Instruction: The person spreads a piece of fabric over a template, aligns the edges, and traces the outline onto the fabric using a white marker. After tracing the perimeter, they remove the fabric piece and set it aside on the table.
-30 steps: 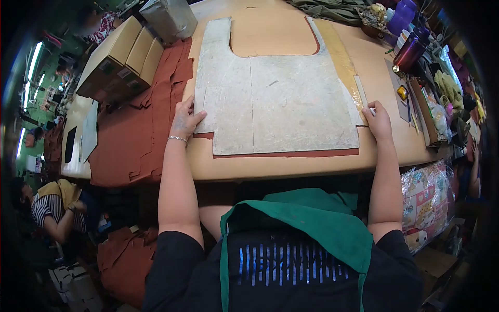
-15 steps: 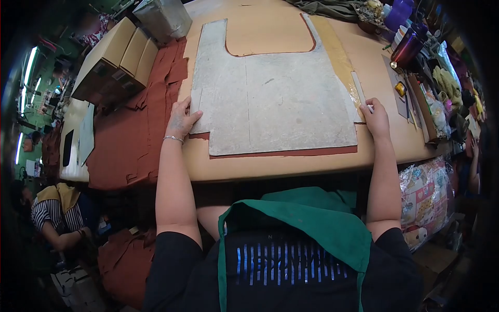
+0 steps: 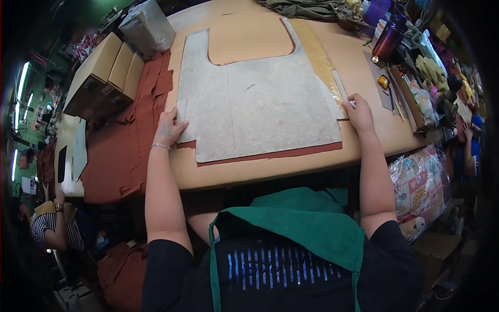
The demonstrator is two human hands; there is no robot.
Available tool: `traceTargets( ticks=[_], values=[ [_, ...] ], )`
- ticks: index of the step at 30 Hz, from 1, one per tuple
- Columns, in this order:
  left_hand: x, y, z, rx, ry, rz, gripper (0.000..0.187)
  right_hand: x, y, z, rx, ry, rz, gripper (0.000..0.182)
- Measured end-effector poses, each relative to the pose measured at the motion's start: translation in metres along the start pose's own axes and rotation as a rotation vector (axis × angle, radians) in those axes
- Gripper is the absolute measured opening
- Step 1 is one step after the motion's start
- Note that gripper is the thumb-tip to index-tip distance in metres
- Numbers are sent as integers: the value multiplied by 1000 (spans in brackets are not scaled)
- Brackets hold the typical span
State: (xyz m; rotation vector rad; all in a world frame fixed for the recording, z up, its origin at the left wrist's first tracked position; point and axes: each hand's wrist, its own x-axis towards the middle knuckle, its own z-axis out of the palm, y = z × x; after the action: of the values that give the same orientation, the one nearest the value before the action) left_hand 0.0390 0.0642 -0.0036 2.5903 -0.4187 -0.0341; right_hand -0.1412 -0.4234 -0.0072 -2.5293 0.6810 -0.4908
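Grey and scuffed, the board (image 3: 270, 104) lay flat near the front edge of the desk (image 3: 249, 174), on rust-red cloth (image 3: 291, 154) whose border showed along its near side. The left hand (image 3: 169, 129) was open, thumb over the board's left edge and fingers beside it, probably to steady that side. Opposite, the right hand (image 3: 359, 112) was closed around a small white tool (image 3: 353, 104) (chalk or a marker, I couldn't tell) by the narrow strip (image 3: 338, 82), seemingly bracing the right edge. More cloth (image 3: 119, 151) was heaped toward the desk's left edge, beside cartons (image 3: 104, 75), perhaps to leave both arms room.
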Motion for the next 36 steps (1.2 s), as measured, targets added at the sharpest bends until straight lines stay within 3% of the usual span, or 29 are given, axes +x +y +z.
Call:
traceTargets(
  ticks=[7,8,10,12,15,18,21,22,25,28,30,32,33,34,35,36],
  values=[
    [-3,14,-15,-166,-114,-7,66,-2,-3,-9,93,-38,43,29],
    [0,23,-28,-363,-327,-169,66,-2,0,-10,165,-12,65,28],
    [0,11,-26,-134,-195,-1,68,1,9,-10,310,35,105,25],
    [0,-9,-24,41,-83,79,76,8,24,-15,761,180,210,23],
    [-7,-1,-31,187,-132,100,80,11,11,-37,1441,396,376,25],
    [-6,-6,-33,159,-196,135,80,2,-29,-45,1671,477,487,33],
    [-7,-13,-30,170,-187,144,81,-14,-24,-16,1415,197,194,40],
    [-8,-17,-30,153,-179,156,81,-22,-35,-7,1359,143,207,40],
    [-11,-26,-28,103,-173,185,82,-52,-72,17,1145,-57,135,30],
    [-12,-28,-28,75,-189,168,85,-77,-110,32,963,-386,-32,17],
    [-15,-20,-32,86,-198,154,82,-89,-143,44,920,-485,-210,12],
    [-19,-13,-33,95,-201,140,79,-93,-172,53,917,-805,-83,15],
    [-19,-11,-33,103,-198,135,79,-96,-190,66,828,-745,-256,17],
    [-20,-12,-33,113,-195,130,78,-96,-203,82,867,-882,-178,18],
    [-20,-14,-33,99,-200,144,77,-101,-223,98,893,-762,-344,16],
    [-19,-16,-33,85,-204,157,77,-101,-241,108,858,-845,-276,17]
  ],
)
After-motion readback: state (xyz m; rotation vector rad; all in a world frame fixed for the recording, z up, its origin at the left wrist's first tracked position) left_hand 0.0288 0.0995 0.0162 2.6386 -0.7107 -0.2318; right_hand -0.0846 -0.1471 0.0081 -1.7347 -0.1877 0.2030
